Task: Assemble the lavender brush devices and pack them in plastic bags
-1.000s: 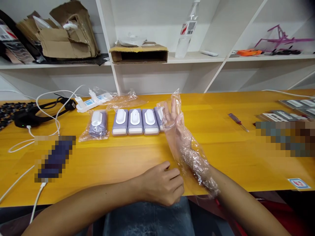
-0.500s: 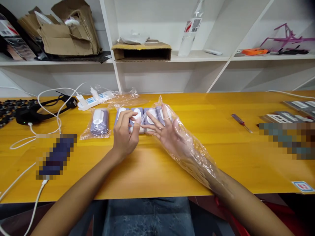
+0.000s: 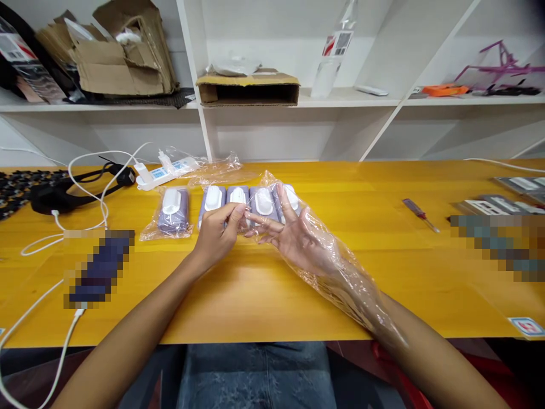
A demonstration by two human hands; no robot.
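A clear plastic bag (image 3: 340, 267) covers my right hand (image 3: 298, 238) and forearm like a sleeve. Inside it the right fingers are spread, palm turned up. My left hand (image 3: 217, 233) pinches the bag's film near the tips of the right fingers. Just behind both hands stand several purple boxes (image 3: 204, 218) in a row, each with a white oval part (image 3: 264, 201) on top; the hands partly cover them. To their left lies a similar purple box (image 3: 181, 218) wrapped in its own clear bag.
A power strip (image 3: 183, 166) with white cables and crumpled film (image 3: 221, 170) lies behind. A black headset (image 3: 55, 196) and a blurred phone-like object (image 3: 102, 267) are at left. A screwdriver (image 3: 419, 215) and grey parts (image 3: 498, 205) lie at right. Shelves hold a bottle (image 3: 326, 74) and cardboard (image 3: 123, 65).
My left fingers have closed from a loose, spread pose into a pinch on the bag's film. The bag-covered right hand stays nearly in place, fingers slightly lower. The view has shifted slightly.
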